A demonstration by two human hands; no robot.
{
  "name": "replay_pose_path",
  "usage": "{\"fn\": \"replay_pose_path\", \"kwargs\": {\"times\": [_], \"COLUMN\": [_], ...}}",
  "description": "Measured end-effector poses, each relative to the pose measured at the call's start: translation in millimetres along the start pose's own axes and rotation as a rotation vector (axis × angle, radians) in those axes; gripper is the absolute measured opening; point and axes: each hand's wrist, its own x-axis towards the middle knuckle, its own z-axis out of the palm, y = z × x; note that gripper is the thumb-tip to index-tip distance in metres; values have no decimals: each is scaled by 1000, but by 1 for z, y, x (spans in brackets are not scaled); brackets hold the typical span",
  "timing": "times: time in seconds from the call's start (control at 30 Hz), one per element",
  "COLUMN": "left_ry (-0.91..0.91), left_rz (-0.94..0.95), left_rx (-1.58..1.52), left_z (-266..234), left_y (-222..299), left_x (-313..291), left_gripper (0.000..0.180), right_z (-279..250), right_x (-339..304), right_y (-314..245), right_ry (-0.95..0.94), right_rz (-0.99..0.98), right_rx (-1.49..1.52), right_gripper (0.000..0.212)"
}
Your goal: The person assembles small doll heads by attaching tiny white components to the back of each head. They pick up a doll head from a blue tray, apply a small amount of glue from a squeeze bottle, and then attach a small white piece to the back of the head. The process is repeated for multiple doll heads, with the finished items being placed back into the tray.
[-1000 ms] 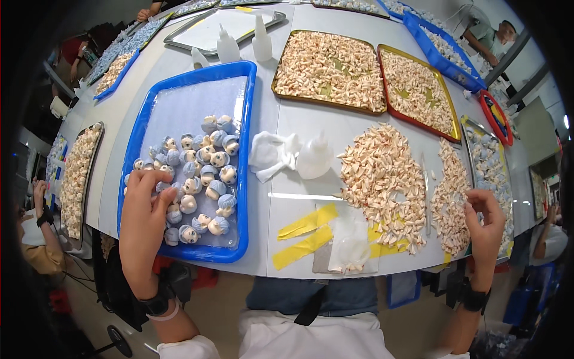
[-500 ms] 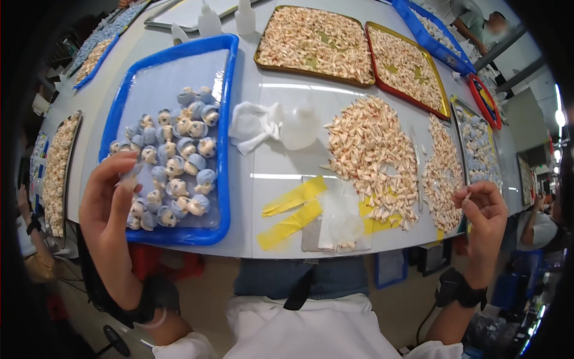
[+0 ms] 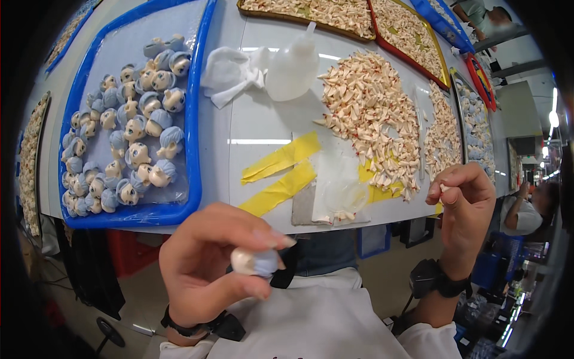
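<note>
Between the thumb and fingers of my left hand point(image 3: 203, 269) is a small doll head point(image 3: 254, 262) with pale blue hair, held in front of the table's near edge. My right hand point(image 3: 463, 203), raised at the right by the table edge, pinches a small cream-coloured piece point(image 3: 443, 188). Similar cream pieces with reddish tips lie in a loose pile point(image 3: 371, 113) on the table, left of that hand. Many more blue-haired doll heads point(image 3: 137, 154) rest in a blue tray point(image 3: 194, 119) at the left.
A translucent squeeze bottle point(image 3: 293, 69) stands beside a crumpled white cloth point(image 3: 230, 75). Yellow tape strips point(image 3: 281, 158) and a white sheet point(image 3: 335, 173) lie near the front edge. Trays of cream pieces point(image 3: 412, 39) line the back. At far right sits another person point(image 3: 523, 209).
My left hand has come from the blue tray toward my body, bringing a doll head. My right hand has shifted slightly left and up, still pinching the small piece. The view has tilted downward.
</note>
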Motion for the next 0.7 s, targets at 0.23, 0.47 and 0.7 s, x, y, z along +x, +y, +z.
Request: {"fn": "replay_pose_path", "kwargs": {"times": [0.23,0.47,0.7], "left_ry": [107,-67,153], "left_rz": [-82,83,18], "left_rx": [-109,-130,160], "left_z": [12,-8,15], "left_y": [-11,-26,-21], "left_x": [10,7,10], "left_gripper": [40,37,47], "right_z": [25,36,50], "right_x": [4,4,12], "right_y": [-8,-10,-12], "right_ry": [43,27,-201], "right_rz": [-23,-3,-157], "right_rx": [-86,-117,-479], "right_gripper": [16,13,14]}}
